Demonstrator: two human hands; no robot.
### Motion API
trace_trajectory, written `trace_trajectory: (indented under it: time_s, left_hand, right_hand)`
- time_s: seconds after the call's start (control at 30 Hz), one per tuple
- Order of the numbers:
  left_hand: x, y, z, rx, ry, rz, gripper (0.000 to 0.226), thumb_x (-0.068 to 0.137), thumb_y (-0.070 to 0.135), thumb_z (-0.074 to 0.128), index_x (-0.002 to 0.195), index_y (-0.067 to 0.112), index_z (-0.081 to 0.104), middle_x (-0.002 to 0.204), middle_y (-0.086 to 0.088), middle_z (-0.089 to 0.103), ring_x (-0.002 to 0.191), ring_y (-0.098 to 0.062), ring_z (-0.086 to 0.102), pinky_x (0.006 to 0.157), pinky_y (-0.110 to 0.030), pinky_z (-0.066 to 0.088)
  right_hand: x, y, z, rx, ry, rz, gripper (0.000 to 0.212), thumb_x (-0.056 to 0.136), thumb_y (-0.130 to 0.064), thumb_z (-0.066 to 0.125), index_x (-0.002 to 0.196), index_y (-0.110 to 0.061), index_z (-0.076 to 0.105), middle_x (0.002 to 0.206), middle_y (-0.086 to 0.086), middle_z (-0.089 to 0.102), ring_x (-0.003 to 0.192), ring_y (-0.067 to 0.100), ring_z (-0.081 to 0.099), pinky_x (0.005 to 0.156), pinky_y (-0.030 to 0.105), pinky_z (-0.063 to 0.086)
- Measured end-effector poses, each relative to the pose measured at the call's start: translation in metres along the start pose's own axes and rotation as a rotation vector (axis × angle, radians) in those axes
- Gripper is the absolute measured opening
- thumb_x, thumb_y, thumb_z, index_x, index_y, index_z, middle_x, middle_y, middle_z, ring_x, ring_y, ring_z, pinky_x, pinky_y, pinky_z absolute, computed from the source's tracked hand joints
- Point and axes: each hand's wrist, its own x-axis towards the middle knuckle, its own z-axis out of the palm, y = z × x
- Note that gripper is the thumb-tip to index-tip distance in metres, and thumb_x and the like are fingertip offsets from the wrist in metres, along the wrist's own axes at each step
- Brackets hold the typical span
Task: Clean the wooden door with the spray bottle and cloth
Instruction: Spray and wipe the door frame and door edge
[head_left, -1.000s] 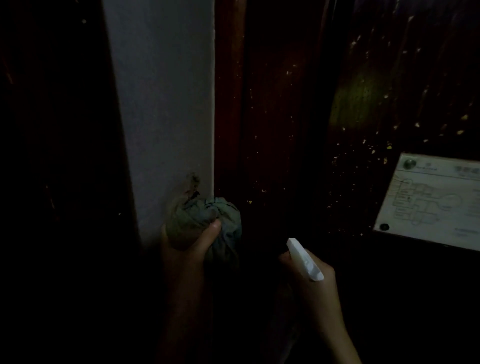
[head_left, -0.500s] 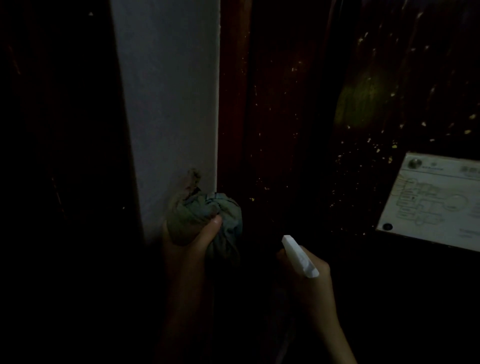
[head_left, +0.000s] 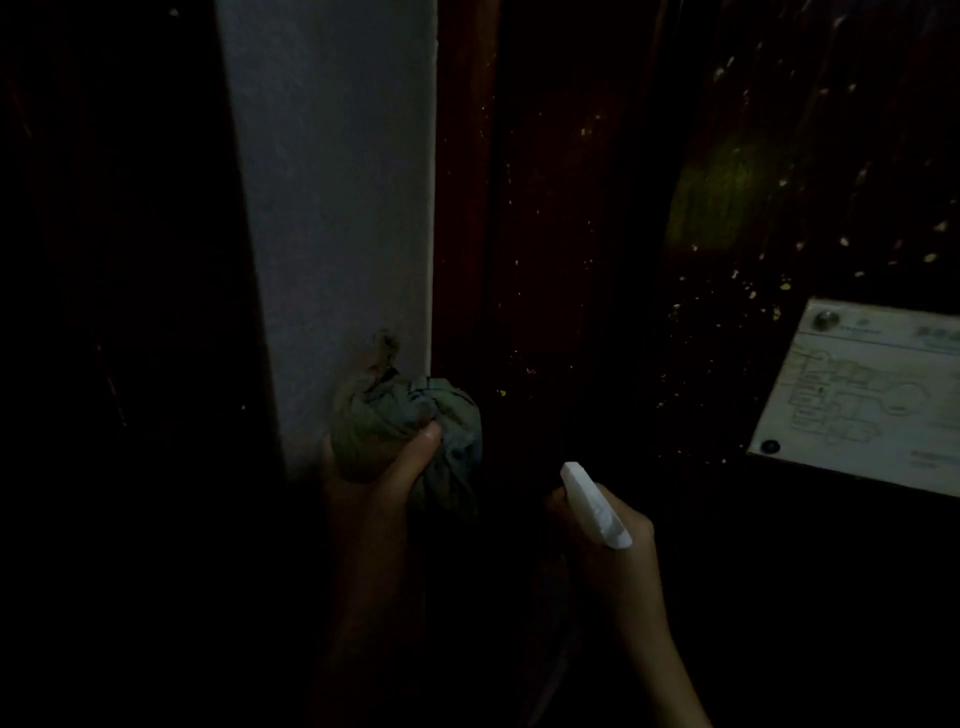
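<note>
left hand (head_left: 371, 486) fingers (head_left: 418, 448) clamp cloth (head_left: 400, 413) | right hand (head_left: 615, 558) grips spray bottle (head_left: 595, 506) | both unmoved

In the dim light only the person's two hands and forearms (head_left: 652, 644) show, the left hand (head_left: 371, 475) and the right hand (head_left: 621, 553) both bare, the slim forearms bare too up to where they sink into shadow at the lower edge of view.
</note>
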Motion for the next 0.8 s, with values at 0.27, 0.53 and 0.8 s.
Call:
trace_trajectory:
  time_s: [0.27, 0.53, 0.8]
  left_hand:
    - [0.002, 0.001, -0.002, 0.01, -0.035, -0.012, 0.056, 0.08, 0.0, 0.075, 0.133, 0.007, 0.061, 0.12, -0.01, 0.073, 0.102, -0.019, 0.074, 0.071, -0.022, 0.06]
    - [0.002, 0.004, -0.003, 0.004, -0.06, -0.007, 0.046, 0.082, 0.001, 0.074, 0.127, 0.009, 0.065, 0.11, -0.003, 0.077, 0.099, -0.017, 0.075, 0.08, -0.029, 0.063]
    - [0.003, 0.003, -0.002, 0.01, -0.038, 0.011, 0.045, 0.08, 0.002, 0.075, 0.123, 0.006, 0.067, 0.109, -0.005, 0.076, 0.098, -0.019, 0.075, 0.074, -0.025, 0.061]
  right_hand:
    - [0.013, -0.037, 0.023, 0.026, 0.027, 0.098, 0.036, 0.092, -0.019, 0.066, 0.06, -0.009, 0.052, 0.055, -0.002, 0.052, 0.052, 0.012, 0.05, 0.049, 0.025, 0.041]
    - [0.013, -0.031, 0.025, -0.028, 0.023, 0.079, 0.026, 0.089, -0.012, 0.062, 0.066, -0.004, 0.052, 0.056, -0.003, 0.051, 0.05, 0.006, 0.049, 0.049, 0.02, 0.04]
    - [0.016, -0.034, 0.028, 0.045, 0.058, 0.065, 0.027, 0.088, -0.013, 0.066, 0.064, -0.008, 0.053, 0.054, -0.008, 0.052, 0.049, 0.005, 0.051, 0.047, 0.02, 0.041]
